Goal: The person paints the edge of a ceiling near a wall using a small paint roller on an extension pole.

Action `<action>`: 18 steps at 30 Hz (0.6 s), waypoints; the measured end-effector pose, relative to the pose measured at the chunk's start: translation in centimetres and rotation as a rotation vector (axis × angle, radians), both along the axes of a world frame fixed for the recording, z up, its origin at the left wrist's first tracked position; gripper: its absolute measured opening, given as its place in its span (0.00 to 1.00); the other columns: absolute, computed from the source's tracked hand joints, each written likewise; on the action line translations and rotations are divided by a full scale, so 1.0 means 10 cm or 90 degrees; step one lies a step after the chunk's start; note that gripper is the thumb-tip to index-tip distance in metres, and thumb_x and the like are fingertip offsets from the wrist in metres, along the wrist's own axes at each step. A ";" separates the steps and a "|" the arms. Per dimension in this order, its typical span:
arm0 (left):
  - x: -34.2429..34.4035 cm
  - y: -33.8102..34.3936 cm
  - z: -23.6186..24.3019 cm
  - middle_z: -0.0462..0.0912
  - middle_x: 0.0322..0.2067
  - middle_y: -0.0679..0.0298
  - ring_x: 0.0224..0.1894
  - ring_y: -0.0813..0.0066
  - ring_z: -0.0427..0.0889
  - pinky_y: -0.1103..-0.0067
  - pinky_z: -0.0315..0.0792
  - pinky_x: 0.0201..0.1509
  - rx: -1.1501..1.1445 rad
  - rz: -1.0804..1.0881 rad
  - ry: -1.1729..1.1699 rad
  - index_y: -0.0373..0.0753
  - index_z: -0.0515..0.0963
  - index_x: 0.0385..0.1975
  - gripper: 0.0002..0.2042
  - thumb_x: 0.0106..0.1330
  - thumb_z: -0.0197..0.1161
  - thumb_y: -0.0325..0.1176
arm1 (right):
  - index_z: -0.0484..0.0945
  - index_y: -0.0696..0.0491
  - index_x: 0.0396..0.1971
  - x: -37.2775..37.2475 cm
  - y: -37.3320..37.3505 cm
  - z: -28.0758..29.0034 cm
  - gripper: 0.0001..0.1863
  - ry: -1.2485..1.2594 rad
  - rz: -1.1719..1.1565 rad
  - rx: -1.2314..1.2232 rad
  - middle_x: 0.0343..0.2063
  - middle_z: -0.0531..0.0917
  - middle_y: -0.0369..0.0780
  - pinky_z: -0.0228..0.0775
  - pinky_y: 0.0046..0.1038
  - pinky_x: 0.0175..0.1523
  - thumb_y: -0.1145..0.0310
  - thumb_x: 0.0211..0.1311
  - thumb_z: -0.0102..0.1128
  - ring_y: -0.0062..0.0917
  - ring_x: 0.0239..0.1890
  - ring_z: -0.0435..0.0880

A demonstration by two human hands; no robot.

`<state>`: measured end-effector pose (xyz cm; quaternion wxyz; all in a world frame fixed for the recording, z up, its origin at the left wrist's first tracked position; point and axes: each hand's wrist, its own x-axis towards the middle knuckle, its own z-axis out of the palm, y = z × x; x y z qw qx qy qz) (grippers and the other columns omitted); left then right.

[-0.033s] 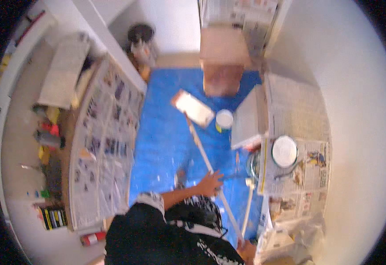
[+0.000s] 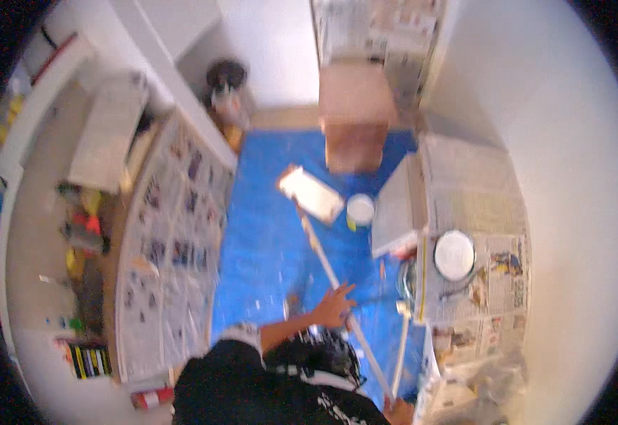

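A long pale pole slants across the blue floor sheet, its brownish far end beside a white-filled paint tray. My left hand lies over the pole's middle, fingers stretched out and spread apart. At the lower edge, my right hand is closed round the pole's near end; its fingers are partly cut off and blurred. Just right of the pole lies a second, thinner pole with a cream-coloured head. A small white-topped tub stands right of the tray.
Newspaper covers the left counter and the right surface, where a round white-topped container stands. A brown box sits at the far end, and a white box stands near the tub. Blue sheeting covers the floor between.
The whole scene sits slightly lower in the picture. My left hand's fingers appear a little more spread over the pole; my right hand stays at the near end.
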<state>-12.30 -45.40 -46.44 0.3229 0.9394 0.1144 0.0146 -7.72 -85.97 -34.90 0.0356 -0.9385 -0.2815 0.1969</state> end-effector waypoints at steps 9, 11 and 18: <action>-0.22 1.41 0.00 0.71 0.41 0.55 0.38 0.58 0.75 0.55 0.72 0.35 -0.914 0.733 -0.119 0.42 0.59 0.57 0.31 0.58 0.66 0.46 | 0.76 0.52 0.26 -0.06 0.49 0.54 0.16 0.076 0.009 0.463 0.17 0.77 0.47 0.65 0.45 0.22 0.52 0.55 0.57 0.46 0.17 0.74; -0.10 1.67 0.08 0.72 0.37 0.56 0.34 0.59 0.75 0.59 0.72 0.33 -0.916 0.789 -0.211 0.42 0.61 0.53 0.28 0.57 0.67 0.45 | 0.76 0.52 0.29 -0.13 0.65 0.51 0.16 0.041 0.014 0.430 0.17 0.78 0.46 0.65 0.44 0.23 0.53 0.56 0.57 0.45 0.17 0.74; 0.25 2.22 1.25 0.70 0.35 0.60 0.26 0.67 0.74 0.65 0.74 0.27 -0.718 0.701 -0.224 0.43 0.61 0.49 0.21 0.62 0.64 0.38 | 0.77 0.51 0.37 -0.29 1.31 0.32 0.15 -0.181 0.102 0.300 0.19 0.79 0.43 0.69 0.41 0.28 0.56 0.57 0.57 0.42 0.20 0.77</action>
